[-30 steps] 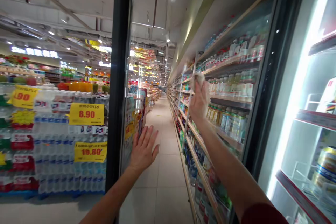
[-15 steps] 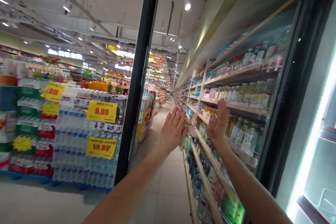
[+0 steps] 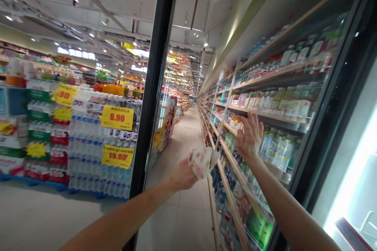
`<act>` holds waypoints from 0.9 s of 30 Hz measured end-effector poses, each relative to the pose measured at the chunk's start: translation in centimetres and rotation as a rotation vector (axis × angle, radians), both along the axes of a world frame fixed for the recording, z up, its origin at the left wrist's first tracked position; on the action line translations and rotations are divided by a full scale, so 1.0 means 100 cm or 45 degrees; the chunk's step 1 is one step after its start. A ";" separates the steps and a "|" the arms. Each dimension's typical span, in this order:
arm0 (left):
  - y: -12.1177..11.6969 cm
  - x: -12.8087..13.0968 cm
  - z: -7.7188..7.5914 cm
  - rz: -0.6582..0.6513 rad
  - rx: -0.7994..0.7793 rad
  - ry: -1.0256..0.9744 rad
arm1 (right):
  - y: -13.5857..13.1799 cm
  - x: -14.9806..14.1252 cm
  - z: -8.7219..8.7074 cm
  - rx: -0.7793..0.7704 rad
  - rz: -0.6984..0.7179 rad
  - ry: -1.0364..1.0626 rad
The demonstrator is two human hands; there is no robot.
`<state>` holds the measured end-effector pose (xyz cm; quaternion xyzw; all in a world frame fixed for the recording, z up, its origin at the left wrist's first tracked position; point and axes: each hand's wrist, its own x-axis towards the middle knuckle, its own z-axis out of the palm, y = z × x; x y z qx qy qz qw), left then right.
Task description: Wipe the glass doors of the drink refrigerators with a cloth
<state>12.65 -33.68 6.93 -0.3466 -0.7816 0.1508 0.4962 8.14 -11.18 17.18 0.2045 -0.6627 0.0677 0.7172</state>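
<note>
The crumpled cloth looks matt. The door frame is smooth and slightly glossy, the bottles clear plastic.

On your right, wood-edged shelves carry upright bottles in rows, several tiers. On your left, pale tiled floor bears blue pallets, stacked with packs of bottled drinks.

Bottle stacks to my left, shelves to my right.
The door frame stands between them, price signs on the stacks beyond it. My left hand has the cloth before the aisle; my right hand is right of that, in front of the shelves.
</note>
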 end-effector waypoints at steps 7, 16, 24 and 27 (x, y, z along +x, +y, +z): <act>-0.016 -0.005 0.108 -0.084 0.608 0.425 | -0.001 -0.004 -0.002 0.003 0.015 0.032; -0.033 -0.016 0.157 -0.317 1.005 0.471 | -0.002 -0.005 -0.001 -0.017 0.007 -0.005; -0.022 -0.019 0.080 -0.081 0.604 0.370 | -0.003 -0.008 -0.003 -0.037 0.006 -0.038; -0.022 -0.009 0.007 -0.183 -0.102 0.352 | -0.005 -0.009 -0.005 -0.028 -0.017 -0.039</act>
